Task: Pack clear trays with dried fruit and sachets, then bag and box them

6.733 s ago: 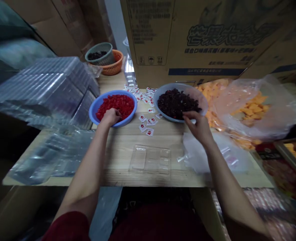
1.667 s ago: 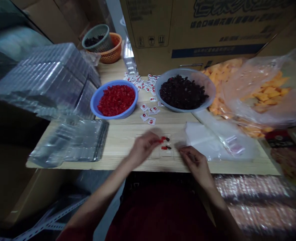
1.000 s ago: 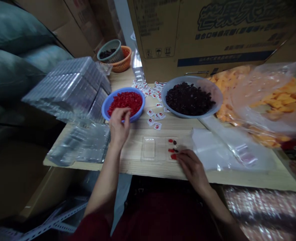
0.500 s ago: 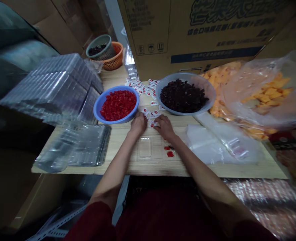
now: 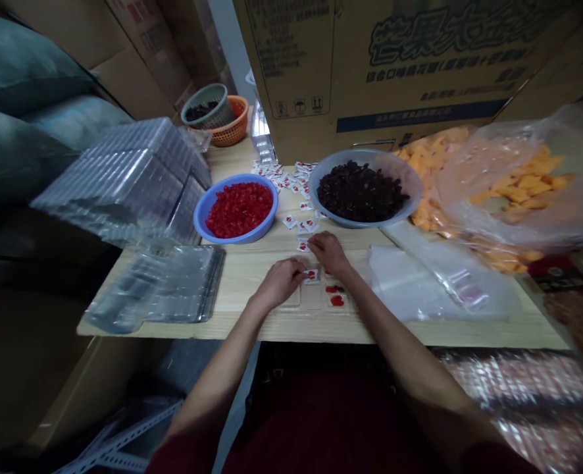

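My left hand (image 5: 282, 282) pinches a small white packet with a red mark (image 5: 311, 276) over a clear plastic tray (image 5: 291, 300). Red pieces (image 5: 337, 300) and a dark piece lie in the tray's right part. My right hand (image 5: 329, 251) is closed at the fingertips beside another small packet (image 5: 302, 245); whether it grips that one is too small to tell. More packets (image 5: 291, 179) lie scattered behind the hands. A blue bowl of red pieces (image 5: 239, 209) stands to the left, and a bowl of dark pieces (image 5: 363, 191) to the right.
Stacked clear trays (image 5: 138, 174) and flat plastic lids (image 5: 180, 283) occupy the table's left. On the right are plastic sleeves (image 5: 410, 283) and a bag of orange pieces (image 5: 528, 187). Baskets (image 5: 229, 128) and a large cardboard box (image 5: 311, 131) stand behind.
My left hand has moved from the packets down toward me to the tray, with a packet in its fingers. My right hand has shifted slightly toward me. The camera view has shifted a little.
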`<state>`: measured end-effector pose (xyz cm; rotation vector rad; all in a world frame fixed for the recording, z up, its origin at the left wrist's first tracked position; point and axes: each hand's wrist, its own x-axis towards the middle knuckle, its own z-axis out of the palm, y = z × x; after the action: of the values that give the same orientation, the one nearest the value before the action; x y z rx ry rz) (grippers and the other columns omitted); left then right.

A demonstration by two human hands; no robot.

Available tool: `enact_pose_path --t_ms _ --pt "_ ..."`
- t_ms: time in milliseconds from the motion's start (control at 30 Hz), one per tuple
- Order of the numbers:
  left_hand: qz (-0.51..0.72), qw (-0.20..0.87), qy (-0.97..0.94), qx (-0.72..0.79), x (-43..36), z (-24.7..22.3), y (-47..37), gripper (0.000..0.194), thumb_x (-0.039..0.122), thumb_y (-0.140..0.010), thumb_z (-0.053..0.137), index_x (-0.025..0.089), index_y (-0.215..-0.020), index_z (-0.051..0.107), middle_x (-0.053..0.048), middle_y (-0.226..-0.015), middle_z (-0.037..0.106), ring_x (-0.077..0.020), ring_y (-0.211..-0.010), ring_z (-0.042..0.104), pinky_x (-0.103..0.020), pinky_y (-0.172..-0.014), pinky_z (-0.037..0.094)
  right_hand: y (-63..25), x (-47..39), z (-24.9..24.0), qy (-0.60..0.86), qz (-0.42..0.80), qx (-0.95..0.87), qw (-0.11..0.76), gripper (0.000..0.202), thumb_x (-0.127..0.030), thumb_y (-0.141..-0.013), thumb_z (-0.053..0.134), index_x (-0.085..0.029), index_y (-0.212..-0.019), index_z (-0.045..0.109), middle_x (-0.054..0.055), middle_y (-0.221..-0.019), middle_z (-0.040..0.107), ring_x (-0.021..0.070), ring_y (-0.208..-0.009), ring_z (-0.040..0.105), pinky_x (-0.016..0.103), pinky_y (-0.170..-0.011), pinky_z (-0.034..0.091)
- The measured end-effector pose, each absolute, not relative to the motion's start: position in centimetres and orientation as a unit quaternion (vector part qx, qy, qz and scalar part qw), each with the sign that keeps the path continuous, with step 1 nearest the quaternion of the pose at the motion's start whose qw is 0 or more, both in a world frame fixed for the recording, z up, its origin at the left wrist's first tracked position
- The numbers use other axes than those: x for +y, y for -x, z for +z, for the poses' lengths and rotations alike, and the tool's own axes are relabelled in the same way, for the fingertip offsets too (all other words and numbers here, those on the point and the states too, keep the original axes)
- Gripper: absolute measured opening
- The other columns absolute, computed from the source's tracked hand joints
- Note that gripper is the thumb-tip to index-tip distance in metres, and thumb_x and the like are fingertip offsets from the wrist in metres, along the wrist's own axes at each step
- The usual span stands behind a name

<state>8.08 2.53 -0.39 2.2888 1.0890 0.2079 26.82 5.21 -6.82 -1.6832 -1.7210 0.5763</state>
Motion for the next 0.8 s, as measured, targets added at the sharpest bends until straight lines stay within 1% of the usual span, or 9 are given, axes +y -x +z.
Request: enact_pose_path --t_ms 67,133,233,333,433,500,633,700,800 --pt "0.066 0.288 -0.851 0.435 2.3 -0.9 -8.7 0.014 0.027 -0.09 0.059 0.021 -0.08 0.067 -0.007 -0.086 0.07 -0.0213 -0.082 0.064 -0.03 -0.073 0.044 -27.0 4.5 -6.2 0.64 0.219 -0.655 0.336 0.012 -0.02 -0.09 0.059 -0.017 -0.089 0.071 0.008 -0.092 0.069 0.0212 -0.092 0.061 0.034 -0.088 0.045" --pt "0.082 0.278 -0.84 0.458 2.6 -1.4 -9.0 0.008 0.027 -0.088 0.062 0.02 -0.085 0.066 -0.006 -0.087 0.068 -0.0204 -0.081 0.063 -0.029 -0.073 0.044 -27.4 2.8 -5.5 0.635 0.206 -0.653 0.358 0.013 -0.021 -0.092 0.059 -0.018 -0.092 0.071 0.008 -0.096 0.07 0.0217 -0.095 0.061 0.035 -0.09 0.045" --pt "0.159 0.258 -0.825 0.478 3.8 -1.7 -9.3 0.014 0.03 -0.093 0.058 0.019 -0.1 0.063 -0.006 -0.096 0.067 -0.0187 -0.085 0.062 -0.029 -0.077 0.046 -27.7 -1.1 -4.8 0.623 0.161 -0.668 0.374 0.015 -0.024 -0.095 0.058 -0.02 -0.097 0.072 0.008 -0.102 0.071 0.0229 -0.102 0.06 0.038 -0.093 0.042" --pt "0.175 0.214 -0.802 0.529 6.1 -2.1 -10.2 0.02 0.035 -0.096 0.054 0.018 -0.102 0.063 -0.01 -0.104 0.065 -0.0206 -0.094 0.062 -0.032 -0.085 0.047 -26.8 -4.7 -5.1 0.603 0.114 -0.722 0.32 0.015 -0.023 -0.096 0.059 -0.023 -0.103 0.073 0.006 -0.111 0.072 0.024 -0.112 0.057 0.043 -0.099 0.036" --pt "0.122 0.189 -0.782 0.581 8.4 -3.1 -12.0 0.027 0.038 -0.088 0.066 0.017 -0.106 0.063 -0.013 -0.114 0.062 -0.0248 -0.104 0.061 -0.034 -0.087 0.046 -25.5 -6.4 -5.9 0.599 0.077 -0.75 0.271 0.022 -0.018 -0.095 0.061 -0.025 -0.113 0.071 0.005 -0.122 0.07 0.0258 -0.123 0.053 0.047 -0.106 0.029" --pt "0.116 0.207 -0.781 0.578 9.6 -3.9 -12.8 0.027 0.033 -0.084 0.071 0.017 -0.104 0.063 -0.013 -0.116 0.062 -0.0253 -0.105 0.061 -0.034 -0.086 0.046 -25.3 -6.6 -5.9 0.608 0.065 -0.745 0.266 0.023 -0.017 -0.095 0.061 -0.025 -0.114 0.07 0.005 -0.126 0.069 0.0266 -0.125 0.051 0.047 -0.106 0.029" --pt "0.157 0.243 -0.783 0.551 9.6 -3.6 -12.3 0.01 0.024 -0.087 0.067 0.016 -0.091 0.064 -0.008 -0.094 0.068 -0.0208 -0.088 0.063 -0.031 -0.08 0.045 -26.2 -7.0 -4.3 0.62 0.071 -0.714 0.317 0.019 -0.02 -0.096 0.059 -0.024 -0.111 0.071 0.006 -0.124 0.068 0.0257 -0.124 0.052 0.046 -0.105 0.032" --pt "0.203 0.276 -0.775 0.531 8.0 -2.5 -10.9 0.012 0.028 -0.09 0.062 0.016 -0.09 0.064 -0.004 -0.082 0.068 -0.0172 -0.076 0.061 -0.028 -0.074 0.044 -27.2 -7.8 -3.1 0.614 0.079 -0.7 0.356 0.018 -0.021 -0.097 0.058 -0.024 -0.11 0.07 0.006 -0.12 0.069 0.0249 -0.121 0.054 0.046 -0.103 0.034" --pt "0.254 0.358 -0.77 0.463 3.8 -0.7 -8.9 0.018 0.035 -0.093 0.059 0.018 -0.091 0.065 -0.001 -0.078 0.067 -0.0142 -0.07 0.059 -0.025 -0.069 0.043 -28.6 -9.6 -2.1 0.615 0.09 -0.672 0.402 0.017 -0.022 -0.097 0.057 -0.024 -0.109 0.07 0.006 -0.115 0.07 0.0243 -0.116 0.057 0.046 -0.101 0.036"
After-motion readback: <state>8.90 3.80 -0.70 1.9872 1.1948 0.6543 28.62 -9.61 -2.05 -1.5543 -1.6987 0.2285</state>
